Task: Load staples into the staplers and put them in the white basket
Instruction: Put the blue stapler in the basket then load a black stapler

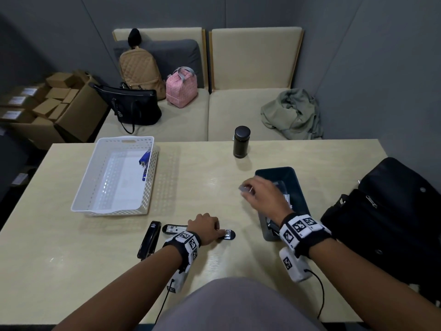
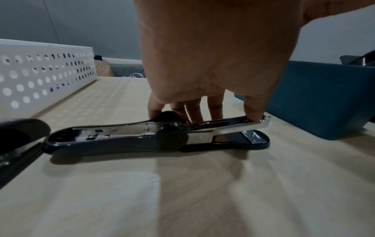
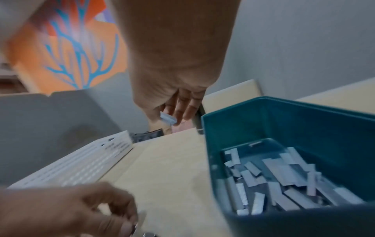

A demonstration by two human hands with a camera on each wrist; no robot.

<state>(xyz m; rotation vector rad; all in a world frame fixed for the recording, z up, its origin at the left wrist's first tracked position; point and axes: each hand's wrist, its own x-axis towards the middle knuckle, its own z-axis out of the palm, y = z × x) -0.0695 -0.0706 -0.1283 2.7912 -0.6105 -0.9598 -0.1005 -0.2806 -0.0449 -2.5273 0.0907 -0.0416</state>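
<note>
Flanking the open stapler [image 1: 177,229]: white basket [image 1: 100,187], teal bin [image 1: 299,187], closed black stapler [image 1: 149,240].

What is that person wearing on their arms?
Both forearms are bare, with no sleeves. Each wrist has a dark band covered in white squares printed with black-and-white block patterns. A small white camera box, marked the same way, hangs under each wrist, and a thin black cable trails from it.

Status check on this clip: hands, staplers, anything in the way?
Left hand holds opened stapler flat on table. Right hand pinches staple strip beside teal bin. Blue stapler in white basket. Path clear.
</note>
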